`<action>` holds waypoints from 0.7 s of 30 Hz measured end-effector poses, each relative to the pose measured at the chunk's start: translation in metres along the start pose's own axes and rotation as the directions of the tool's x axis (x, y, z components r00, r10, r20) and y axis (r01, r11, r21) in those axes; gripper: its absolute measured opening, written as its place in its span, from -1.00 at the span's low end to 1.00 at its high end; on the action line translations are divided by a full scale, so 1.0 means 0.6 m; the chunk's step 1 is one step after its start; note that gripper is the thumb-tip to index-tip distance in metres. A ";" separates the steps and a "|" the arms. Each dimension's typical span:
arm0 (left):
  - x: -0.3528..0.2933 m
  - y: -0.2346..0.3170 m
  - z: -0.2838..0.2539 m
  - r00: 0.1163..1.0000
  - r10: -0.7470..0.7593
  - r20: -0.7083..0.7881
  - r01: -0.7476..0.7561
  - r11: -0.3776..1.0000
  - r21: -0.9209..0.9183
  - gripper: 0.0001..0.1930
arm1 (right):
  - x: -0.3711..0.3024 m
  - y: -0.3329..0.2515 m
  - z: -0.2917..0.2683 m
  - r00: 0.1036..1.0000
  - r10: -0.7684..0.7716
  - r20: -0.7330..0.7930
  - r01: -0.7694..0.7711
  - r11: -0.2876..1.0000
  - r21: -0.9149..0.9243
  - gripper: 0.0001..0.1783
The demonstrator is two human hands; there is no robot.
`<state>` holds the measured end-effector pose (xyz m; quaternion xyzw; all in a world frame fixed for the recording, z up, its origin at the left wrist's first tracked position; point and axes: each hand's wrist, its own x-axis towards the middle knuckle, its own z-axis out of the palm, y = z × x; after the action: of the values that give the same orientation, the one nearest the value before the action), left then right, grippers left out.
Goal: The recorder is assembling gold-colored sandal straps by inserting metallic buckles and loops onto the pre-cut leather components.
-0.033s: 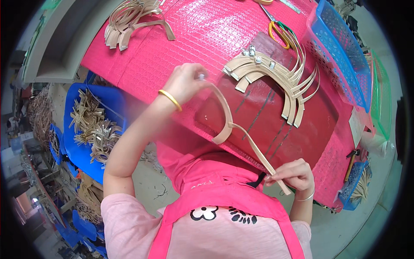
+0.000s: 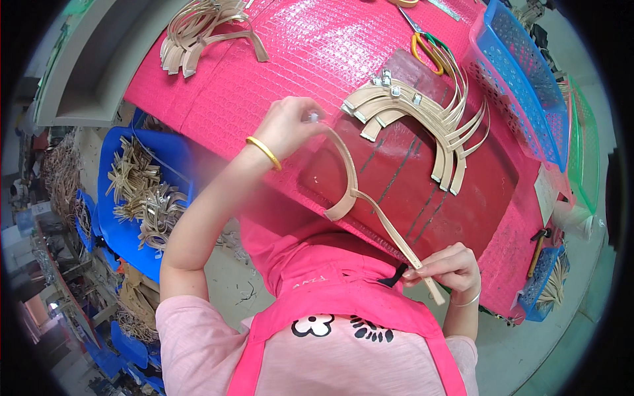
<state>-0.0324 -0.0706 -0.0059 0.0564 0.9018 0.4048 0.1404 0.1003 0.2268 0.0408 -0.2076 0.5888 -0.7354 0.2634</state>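
A beige sandal-type strap (image 2: 351,173), a curved band with a thin branch, stretches between my hands over the near edge of the table. My left hand (image 2: 287,125) is closed on the band's upper end, and a small shiny piece, perhaps a buckle, shows at the fingertips. Lower right, my right hand (image 2: 454,267) pinches the thin branch near its end, which sticks out past the fingers. Several similar straps (image 2: 416,109) lie overlapped on the dark red mat (image 2: 462,211), with small metal buckles (image 2: 395,91) on top of them.
Another strap bundle (image 2: 198,39) lies far left on the pink table cover (image 2: 290,59). Scissors (image 2: 422,43) rest at the back. Blue and pink baskets (image 2: 522,86) stand at the right, near a hammer (image 2: 538,254). A blue bin (image 2: 115,218) of straps sits at the left.
My right hand has shifted very slightly to the left, and the strap's free end below it sits a little lower. My left hand is almost still.
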 end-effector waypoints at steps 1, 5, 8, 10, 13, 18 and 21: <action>0.002 0.005 0.003 0.999 0.039 0.011 -0.038 0.998 -0.055 -0.82 | 0.022 -0.013 0.005 0.999 0.010 0.032 -0.008 0.998 -0.062 -0.77; -0.014 0.020 0.000 0.994 -0.004 0.108 0.039 0.946 -0.322 -0.75 | 0.097 -0.016 0.027 0.943 -0.200 -0.265 -0.049 0.705 -0.707 -0.92; -0.032 0.023 0.008 0.979 -0.057 0.194 0.158 0.816 -0.556 -0.73 | 0.157 0.018 0.047 0.915 0.039 -0.402 -0.102 0.985 -0.136 -0.85; -0.043 0.026 0.017 0.976 -0.060 0.211 0.180 0.766 -0.617 -0.72 | 0.187 0.032 0.053 0.909 0.265 -0.320 -0.256 0.964 0.072 -0.80; -0.061 0.032 0.021 0.976 -0.036 0.214 0.197 0.558 -0.806 -0.75 | 0.208 0.057 0.058 0.877 0.365 -0.312 -0.351 0.931 0.103 -0.78; -0.071 0.030 0.017 0.984 0.000 0.177 0.158 0.453 -0.877 -0.78 | 0.214 0.049 0.061 0.896 0.304 -0.324 -0.323 0.947 -0.002 -0.77; -0.074 0.029 0.010 0.979 -0.022 0.205 0.194 0.435 -0.879 -0.75 | 0.211 0.043 0.063 0.896 0.325 -0.301 -0.346 0.938 -0.017 -0.78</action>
<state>0.0117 -0.0641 0.0125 -0.0512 0.5390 0.8035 0.2475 0.0293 0.1140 0.0231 -0.0004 0.6737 -0.6805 0.2882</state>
